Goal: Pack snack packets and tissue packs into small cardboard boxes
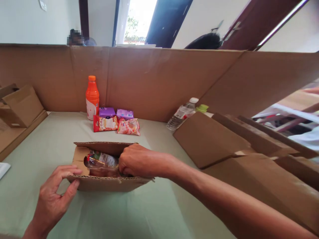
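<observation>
An open cardboard box (pixel 107 185) stands on the green cloth in front of me. Inside it lies clear, crinkly packaging (pixel 101 163) with a printed label, partly covered by the box wall and my hand. My left hand (pixel 56 189) grips the box's near left corner, thumb outside and fingers over the edge. My right hand (pixel 136 161) reaches into the right end of the box, its fingers curled down beside the packaging. What those fingertips hold is hidden. Beyond the box lie a red-and-white snack packet (pixel 106 123) and a pink snack packet (pixel 129 126).
An orange drink bottle (pixel 92 98) stands at the back, beside two purple packs (pixel 124 114). A clear bottle (pixel 183 114) leans at the right near several cardboard boxes (pixel 211 139). Another open box (pixel 23 106) is at the left. A cardboard wall (pixel 149 83) runs behind.
</observation>
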Tool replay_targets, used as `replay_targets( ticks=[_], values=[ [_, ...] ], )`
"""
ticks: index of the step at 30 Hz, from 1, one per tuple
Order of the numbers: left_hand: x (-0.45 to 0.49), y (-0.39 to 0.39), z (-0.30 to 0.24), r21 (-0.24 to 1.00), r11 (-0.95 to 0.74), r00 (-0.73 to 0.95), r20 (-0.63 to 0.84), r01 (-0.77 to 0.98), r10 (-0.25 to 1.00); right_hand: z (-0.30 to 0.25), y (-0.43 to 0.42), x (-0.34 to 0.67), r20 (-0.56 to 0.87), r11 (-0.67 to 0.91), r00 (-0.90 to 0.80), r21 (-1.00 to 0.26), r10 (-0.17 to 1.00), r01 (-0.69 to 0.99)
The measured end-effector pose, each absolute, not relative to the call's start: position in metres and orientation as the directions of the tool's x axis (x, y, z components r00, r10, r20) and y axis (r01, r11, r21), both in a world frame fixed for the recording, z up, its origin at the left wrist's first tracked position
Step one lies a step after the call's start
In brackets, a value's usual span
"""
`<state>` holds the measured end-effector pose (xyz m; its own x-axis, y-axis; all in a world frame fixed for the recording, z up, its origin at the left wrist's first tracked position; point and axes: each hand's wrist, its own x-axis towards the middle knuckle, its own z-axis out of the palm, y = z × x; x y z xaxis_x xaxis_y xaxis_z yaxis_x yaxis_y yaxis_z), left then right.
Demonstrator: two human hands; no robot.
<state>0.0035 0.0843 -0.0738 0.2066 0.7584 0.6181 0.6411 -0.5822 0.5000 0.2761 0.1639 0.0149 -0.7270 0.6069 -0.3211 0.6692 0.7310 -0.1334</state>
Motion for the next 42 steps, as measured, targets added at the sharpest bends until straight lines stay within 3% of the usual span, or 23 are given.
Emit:
replay_targets(
  ticks=[2,6,9,13,16,19,22,28,32,38,42],
  values=[
    [0.004,0.085,-0.073,0.49,-0.572,0.201,0.618,0.657,0.76,0.008,0.164,0.27,-0.342,0.748,-0.742,-0.145,0.576,0.647],
    [0.006,0.087,-0.068,0.482,-0.541,0.157,0.63,0.689,0.761,0.0,0.168,0.281,-0.264,0.726,-0.797,-0.331,0.543,0.604],
    [0.007,0.089,-0.064,0.503,-0.533,0.146,0.62,0.68,0.771,0.006,0.158,0.305,-0.062,0.653,-0.753,-0.456,0.655,0.605],
    [0.009,0.09,-0.063,0.544,-0.489,0.1,0.592,0.682,0.799,0.013,0.126,0.336,0.262,0.566,-0.513,-0.529,0.818,0.632],
    [0.011,0.092,-0.066,0.54,-0.453,0.073,0.583,0.709,0.809,0.0,0.101,0.342,0.445,0.599,-0.413,-0.466,0.795,0.651],
    [0.014,0.096,-0.071,0.485,-0.458,0.076,0.621,0.745,0.78,-0.028,0.087,0.328,0.545,0.659,-0.455,-0.264,0.704,0.704],
    [0.017,0.101,-0.072,0.381,-0.473,0.103,0.684,0.794,0.722,-0.057,0.084,0.311,0.56,0.695,-0.526,-0.13,0.64,0.707],
    [0.021,0.12,-0.066,0.233,-0.607,0.331,0.664,0.76,0.67,-0.063,0.088,0.311,0.62,0.696,-0.483,-0.148,0.619,0.702],
    [0.022,0.128,-0.069,0.248,-0.606,0.272,0.724,0.756,0.634,-0.047,0.11,0.316,0.697,0.636,-0.389,-0.126,0.603,0.761],
    [0.016,0.131,-0.074,0.221,-0.672,0.308,0.759,0.706,0.573,-0.047,0.125,0.302,0.3,0.703,-0.646,-0.146,0.702,0.696],
    [0.009,0.147,-0.079,0.172,-0.726,0.347,0.79,0.666,0.506,-0.049,0.127,0.299,0.277,0.723,-0.677,-0.11,0.681,0.682]
  ],
)
